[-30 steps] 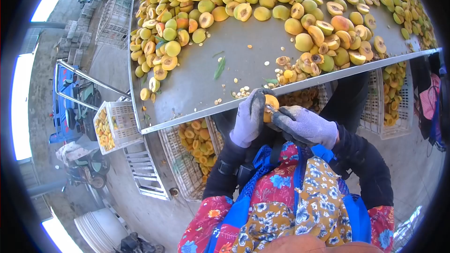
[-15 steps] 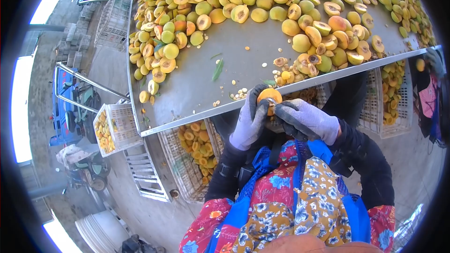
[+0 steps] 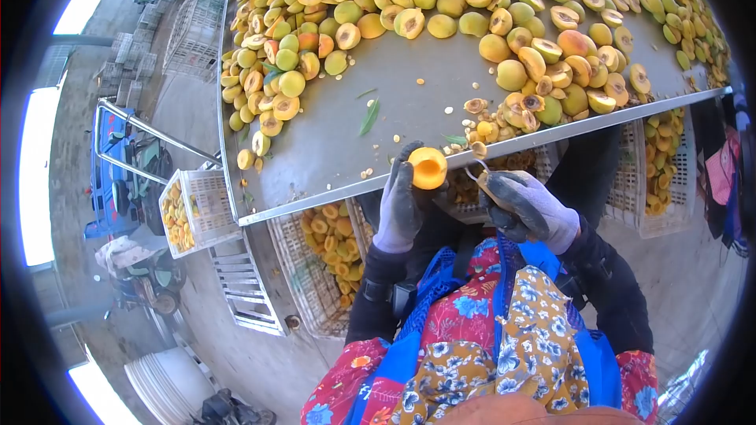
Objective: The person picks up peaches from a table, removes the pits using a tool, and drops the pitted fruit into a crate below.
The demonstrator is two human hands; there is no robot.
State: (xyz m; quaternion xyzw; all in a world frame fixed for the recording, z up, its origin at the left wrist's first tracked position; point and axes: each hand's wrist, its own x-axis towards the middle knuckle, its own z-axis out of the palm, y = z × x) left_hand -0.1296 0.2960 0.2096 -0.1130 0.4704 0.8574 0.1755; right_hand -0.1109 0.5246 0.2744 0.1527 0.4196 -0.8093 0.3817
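The left hand (image 3: pixel 400 203), gloved, has its grip round the left side of a peach half (image 3: pixel 428 168), fingers and thumb pressed to the rim. The half sits in front of the near edge of the tabletop (image 3: pixel 409 83), left of that edge's middle, its round hollow turned up toward the wearer. The right hand (image 3: pixel 529 208), also gloved, has its grip clenched on a looped hand tool (image 3: pixel 476 170), the metal loop pointing toward the near edge, apart from the half. A brown pit (image 3: pixel 478 149) shows just beyond the loop, against that edge; whether it rests there cannot be told.

Halved peaches (image 3: pixel 409 23) heap across the far part of the tabletop and down its left edge, with another cluster nearing the near edge right of the middle. A green leaf (image 3: pixel 370 116) lies on bare metal between them. Crates of peach halves stand below the near edge, and a white crate (image 3: pixel 211 197) stands outside the near left corner.
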